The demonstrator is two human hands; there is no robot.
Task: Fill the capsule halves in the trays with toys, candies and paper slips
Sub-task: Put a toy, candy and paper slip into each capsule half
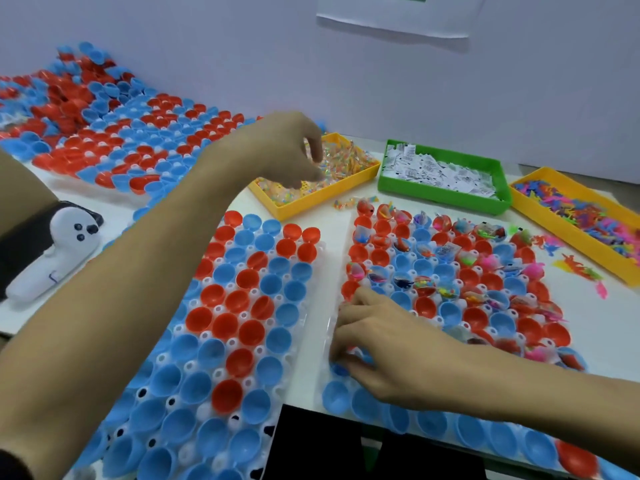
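Left hand (287, 150) grip: fingers curled downward over the near-left yellow bin (349, 187) of candies (341, 159); whether the fingertips have hold of anything cannot be told. Right hand (384, 344) grip: fingers bent, resting on the left edge of the right tray (329, 327); what they hold, if anything, is hidden.

Right tray: red and blue capsule halves (450, 311), far rows filled with toys and packets, near rows mostly bare. Left tray (301, 317): halves unfilled, near edge overhanging the table (332, 223). A narrow strip of bare table separates the two trays.

Green bin (446, 195) of paper slips (436, 171) sits beyond the right tray; a yellow bin (568, 233) of toys (581, 209) lies at right, with loose toys just beside it.
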